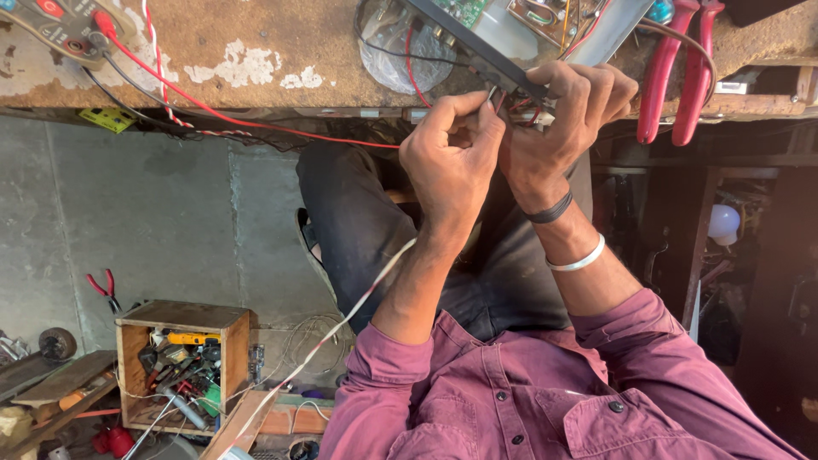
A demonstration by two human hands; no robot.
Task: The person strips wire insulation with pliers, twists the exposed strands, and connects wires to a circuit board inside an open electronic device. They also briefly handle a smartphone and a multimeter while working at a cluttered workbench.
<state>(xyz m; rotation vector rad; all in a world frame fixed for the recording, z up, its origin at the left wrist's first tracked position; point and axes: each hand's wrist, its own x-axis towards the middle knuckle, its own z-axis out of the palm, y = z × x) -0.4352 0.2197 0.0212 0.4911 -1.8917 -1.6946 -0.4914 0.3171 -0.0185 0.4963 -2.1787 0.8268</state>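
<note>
The person is sitting at a worn wooden surface [256, 43], and both hands are meeting at its near edge, at about 1 o'clock in the view. The left hand [452, 153] is pinching thumb against forefinger, its grip closed on the thin wires [501, 100] coming out of the opened electronic unit [511, 34]. The right hand [562, 119] is curling over the unit's dark front edge, its grip wrapped tight, seemingly steadying the case so the wires stay taut and reachable. The unit is overhanging the edge, likely to bring its wiring close to the lap. Red-handled pliers [677, 77] are lying at 2 o'clock, a multimeter [60, 25] at 10 o'clock with its red lead [256, 123] trailing across. A wooden toolbox [183, 366] is sitting on the floor at 8 o'clock.
</note>
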